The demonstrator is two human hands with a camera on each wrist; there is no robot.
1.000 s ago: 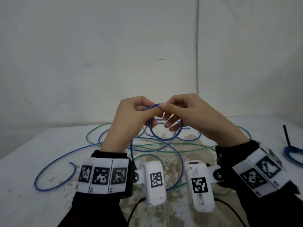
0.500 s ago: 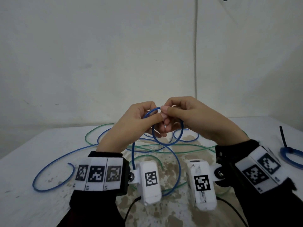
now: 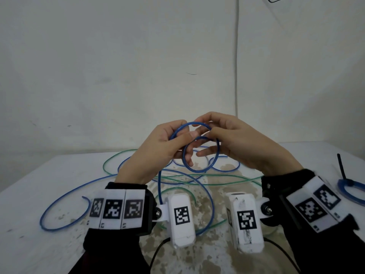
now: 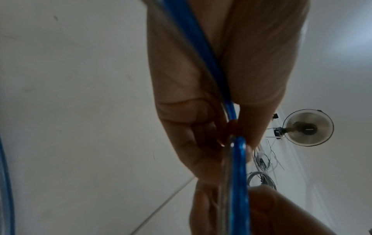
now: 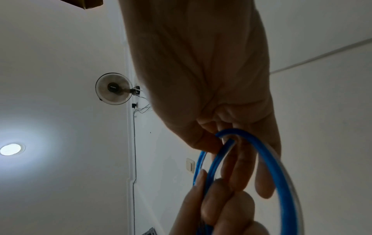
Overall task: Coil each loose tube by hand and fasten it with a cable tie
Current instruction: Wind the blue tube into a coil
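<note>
- a white table (image 3: 59,171) stands against a pale wall.
- left hand (image 3: 158,151) pinches the blue tube (image 3: 216,155) loops.
- right hand (image 3: 237,141), fingers curled, pinches the same loops.

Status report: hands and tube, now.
Both hands, left and right, grip blue tube, small loops formed. No tie on. Green tube tangled underneath.
</note>
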